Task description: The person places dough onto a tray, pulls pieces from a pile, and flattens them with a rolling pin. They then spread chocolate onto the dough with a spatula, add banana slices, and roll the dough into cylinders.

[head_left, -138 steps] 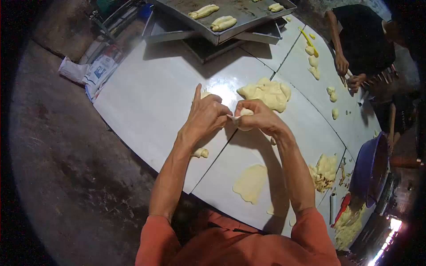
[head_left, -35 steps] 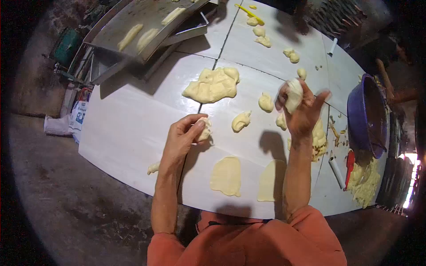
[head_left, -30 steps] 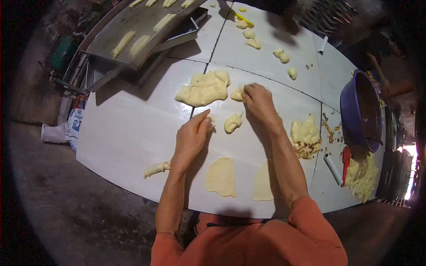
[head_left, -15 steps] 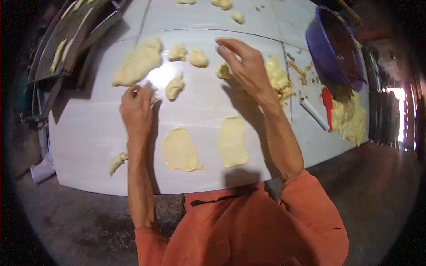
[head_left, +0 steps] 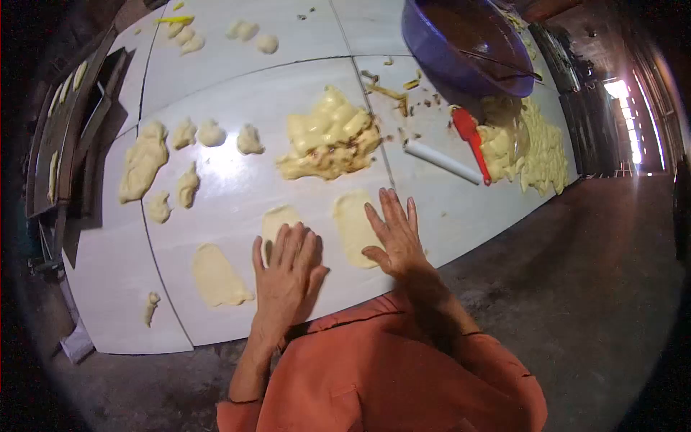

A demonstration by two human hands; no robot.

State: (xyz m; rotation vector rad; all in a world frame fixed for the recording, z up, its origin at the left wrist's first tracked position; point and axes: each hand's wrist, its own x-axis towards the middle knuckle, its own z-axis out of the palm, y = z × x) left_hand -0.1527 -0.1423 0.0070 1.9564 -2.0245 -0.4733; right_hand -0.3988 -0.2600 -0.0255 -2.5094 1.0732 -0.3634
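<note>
My left hand [head_left: 284, 273], fingers spread, lies over the lower part of a flattened dough piece [head_left: 279, 216]. Another flat dough piece [head_left: 351, 219] is under the fingertips and thumb of my right hand [head_left: 394, 234], which is also spread at its right edge. To the left of my left hand rests a third flat oval of dough [head_left: 217, 277]. Neither hand grips anything. Beyond them sits a folded mound of glossy dough [head_left: 331, 133] with brown bits of filling along its near side.
Several dough lumps [head_left: 186, 183] and a larger slab [head_left: 144, 162] lie to the left. On the right are a white tube [head_left: 443, 162], a red-handled tool [head_left: 471, 140], spread yellow dough [head_left: 543, 155] and a purple basin [head_left: 453, 61]. A dark wooden stand [head_left: 68, 151] borders the table's left side.
Both hands have come down from the dough lumps onto the flat pieces near the table's front edge. The view has swung right, and a third flat piece now shows.
</note>
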